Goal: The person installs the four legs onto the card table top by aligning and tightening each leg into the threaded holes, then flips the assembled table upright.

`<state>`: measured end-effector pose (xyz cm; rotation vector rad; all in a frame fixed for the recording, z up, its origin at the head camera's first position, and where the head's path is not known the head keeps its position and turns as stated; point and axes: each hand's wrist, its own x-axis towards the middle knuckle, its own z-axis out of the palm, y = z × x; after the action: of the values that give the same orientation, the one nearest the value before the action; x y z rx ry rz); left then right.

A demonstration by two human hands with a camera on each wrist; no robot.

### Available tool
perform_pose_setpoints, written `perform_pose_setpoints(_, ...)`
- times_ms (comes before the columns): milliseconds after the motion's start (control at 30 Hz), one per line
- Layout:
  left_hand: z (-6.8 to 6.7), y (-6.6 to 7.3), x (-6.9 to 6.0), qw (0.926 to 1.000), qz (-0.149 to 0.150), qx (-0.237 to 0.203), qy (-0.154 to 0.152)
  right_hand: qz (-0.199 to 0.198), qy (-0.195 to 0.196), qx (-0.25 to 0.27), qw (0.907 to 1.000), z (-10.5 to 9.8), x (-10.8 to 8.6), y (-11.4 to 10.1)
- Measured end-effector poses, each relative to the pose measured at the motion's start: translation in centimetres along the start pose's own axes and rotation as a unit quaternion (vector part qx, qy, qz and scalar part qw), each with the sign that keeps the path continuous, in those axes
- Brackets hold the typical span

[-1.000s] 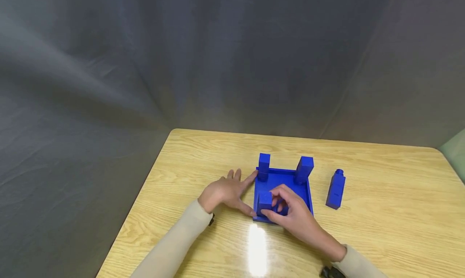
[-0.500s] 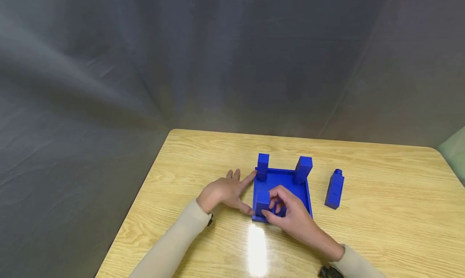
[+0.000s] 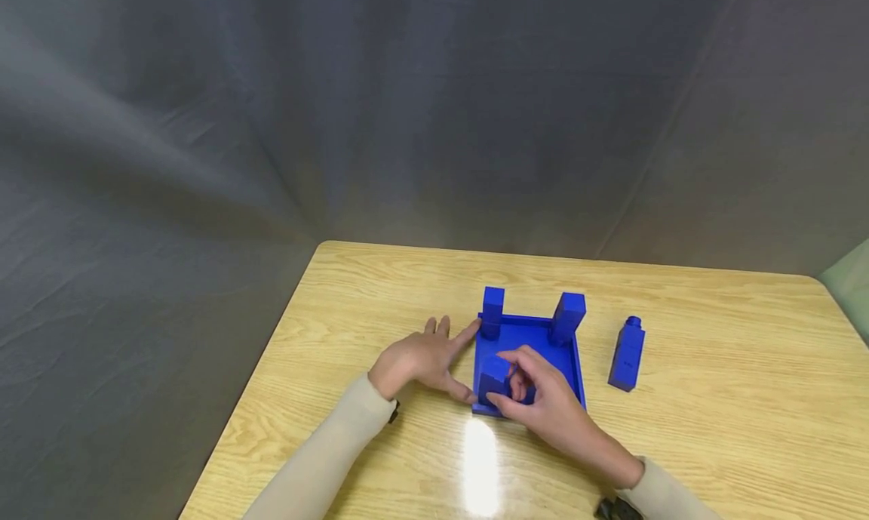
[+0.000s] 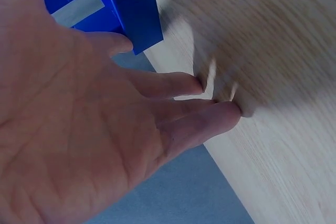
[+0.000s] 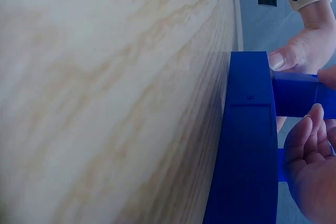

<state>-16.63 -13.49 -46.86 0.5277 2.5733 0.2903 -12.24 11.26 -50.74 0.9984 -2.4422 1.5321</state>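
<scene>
A person's right hand curls thumb and forefinger around the near-left post, which stands upright in a corner of a blue tray, while the left hand, fingers spread wide, braces the tray's left side with thumb and forefinger. Room for moving lies to the right of the gripping fingers, where a stretch of wooden table separates the tray's right wall from a loose blue post lying with its round peg pointing away. Beyond the fingertips, the table's far edge meets a dark curtain; the left edge runs past the left hand's outer side.

The right hand covers the tray's near-right corner and part of its floor. In the right wrist view that hand is cut off by the frame, and a small mark on the tray wall is too faint to read. In the left wrist view the palm hides much of the blue structure beside the fingers.

Inside the low-walled tray, the far-left post and far-right post stand in the corners beyond the right hand's fingers.
</scene>
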Motion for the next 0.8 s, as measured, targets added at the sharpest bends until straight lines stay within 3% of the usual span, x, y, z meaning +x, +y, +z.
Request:
perform_pose_setpoints(200,-0.11,0.19,-0.11,1.0,0.002,0.005,0.001,0.02,-0.009,0.007,0.9997,0.09,-0.02,-0.24)
perform_pose_setpoints(800,-0.07,0.19,-0.14,1.0,0.003,0.004,0.0,0.009,0.005,0.002,0.9999,0.13,-0.26,-0.25)
